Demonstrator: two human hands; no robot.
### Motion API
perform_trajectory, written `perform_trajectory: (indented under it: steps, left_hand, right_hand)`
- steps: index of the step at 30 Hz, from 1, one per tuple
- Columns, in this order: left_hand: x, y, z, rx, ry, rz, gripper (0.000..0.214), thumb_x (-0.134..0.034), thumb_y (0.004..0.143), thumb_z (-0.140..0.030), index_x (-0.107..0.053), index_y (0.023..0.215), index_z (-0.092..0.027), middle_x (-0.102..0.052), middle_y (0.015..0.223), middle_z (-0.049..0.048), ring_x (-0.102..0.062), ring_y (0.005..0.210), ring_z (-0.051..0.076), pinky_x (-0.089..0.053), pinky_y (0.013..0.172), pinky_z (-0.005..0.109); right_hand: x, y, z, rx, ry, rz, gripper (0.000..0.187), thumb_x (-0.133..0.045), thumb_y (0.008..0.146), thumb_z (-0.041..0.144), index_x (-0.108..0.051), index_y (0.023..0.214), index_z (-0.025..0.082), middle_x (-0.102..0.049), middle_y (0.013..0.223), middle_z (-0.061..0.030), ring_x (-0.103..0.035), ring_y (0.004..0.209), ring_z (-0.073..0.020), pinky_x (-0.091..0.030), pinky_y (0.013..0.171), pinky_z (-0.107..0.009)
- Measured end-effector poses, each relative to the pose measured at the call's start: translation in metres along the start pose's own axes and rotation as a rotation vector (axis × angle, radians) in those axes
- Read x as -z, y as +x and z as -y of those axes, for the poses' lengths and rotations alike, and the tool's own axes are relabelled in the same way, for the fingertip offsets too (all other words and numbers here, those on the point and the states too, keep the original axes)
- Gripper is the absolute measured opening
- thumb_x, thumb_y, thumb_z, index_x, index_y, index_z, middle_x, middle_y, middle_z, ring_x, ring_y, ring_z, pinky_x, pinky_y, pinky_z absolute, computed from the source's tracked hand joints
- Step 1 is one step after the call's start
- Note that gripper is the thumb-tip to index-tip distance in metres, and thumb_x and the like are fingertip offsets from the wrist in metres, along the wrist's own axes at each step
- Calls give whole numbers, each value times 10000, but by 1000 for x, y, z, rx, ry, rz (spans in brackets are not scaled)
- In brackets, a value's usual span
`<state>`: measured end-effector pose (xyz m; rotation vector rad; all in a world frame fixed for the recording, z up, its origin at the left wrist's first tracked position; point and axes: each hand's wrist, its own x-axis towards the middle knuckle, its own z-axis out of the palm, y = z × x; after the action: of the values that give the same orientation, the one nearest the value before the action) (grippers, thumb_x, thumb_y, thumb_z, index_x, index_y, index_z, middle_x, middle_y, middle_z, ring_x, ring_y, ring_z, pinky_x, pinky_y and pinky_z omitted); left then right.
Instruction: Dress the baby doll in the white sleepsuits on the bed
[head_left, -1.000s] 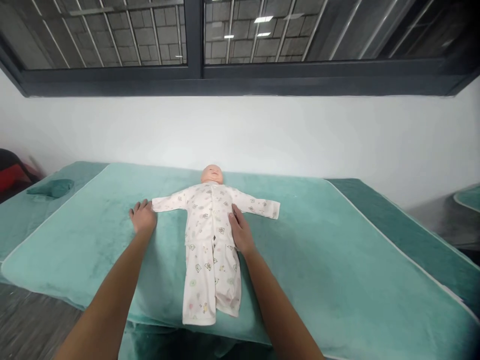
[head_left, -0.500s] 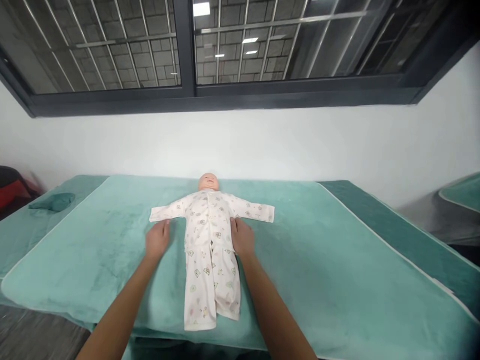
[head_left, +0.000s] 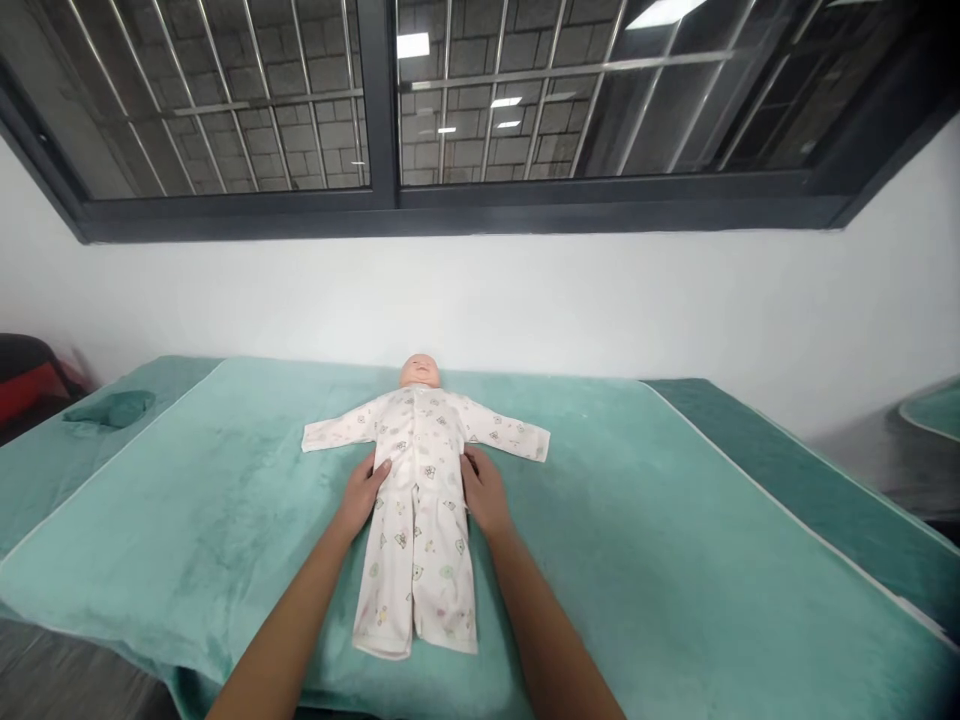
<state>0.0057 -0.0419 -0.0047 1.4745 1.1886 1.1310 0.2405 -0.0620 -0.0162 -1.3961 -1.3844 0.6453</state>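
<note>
A baby doll [head_left: 421, 372] lies face up on the green bed cover [head_left: 645, 560], its head toward the wall. It is dressed in a white printed top [head_left: 420, 425] with both sleeves spread wide, and matching trousers [head_left: 439, 570] whose legs point toward me. No doll hands or feet show past the cuffs. At the waist, my left hand [head_left: 363, 495] grips the left side, thumb on top and fingers mostly hidden underneath. Opposite it, my right hand [head_left: 486, 492] is closed at the right side of the waist, its fingertips partly hidden by the cloth.
A small green pillow [head_left: 112, 409] lies at the far left of the bed. Behind the bed stands a white wall [head_left: 525, 300] below a dark-framed barred window [head_left: 480, 208]. A red and black object [head_left: 30, 385] is at the left edge.
My left hand has moved right, from below the left sleeve to the doll's waist. The trouser legs have shifted slightly left. My right hand stays at the waist.
</note>
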Motion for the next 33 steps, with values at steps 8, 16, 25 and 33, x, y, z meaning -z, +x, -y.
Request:
perform_trajectory:
  steps: [8,16,25,33]
  left_hand:
    - [-3,17,13,51,10,-141,596,-556,917,-596,-621,1370,-212,-573,1481,87,-499,1403,298,-366,1191,433]
    - [10,18,23,66,-35,-200,613,-600,856,-623,-674,1248,-157,-721,1212,138,-671,1121,293,-512,1012,449]
    - [169,-20,37,-78,721,-268,461,-499,864,-531,-708,1143,-230,-632,1403,112,-533,1356,279,-351,1198,452]
    - [366,-107,75,249,1255,-311,601,-239,887,-608,-514,1379,-398,-295,1635,-107,-206,1558,213,-118,1242,552]
  right_hand:
    - [-1,2,-3,104,-191,-26,389,-387,1013,371,-622,1305,269,-706,1255,-70,-664,1095,-289,-529,922,-433]
    - [6,-5,-13,145,-656,-12,378,-411,985,230,-593,1304,143,-564,1458,-188,-483,1385,-339,-308,1153,-570]
    - [153,-22,-77,-189,-1051,41,612,-326,1002,504,-446,1520,202,-345,1638,-108,-273,1530,-302,-202,1228,-548]
    - [286,-68,-145,-351,-1162,-24,908,-83,843,664,-362,1586,224,-313,1655,-51,-243,1539,-289,-250,1198,-517]
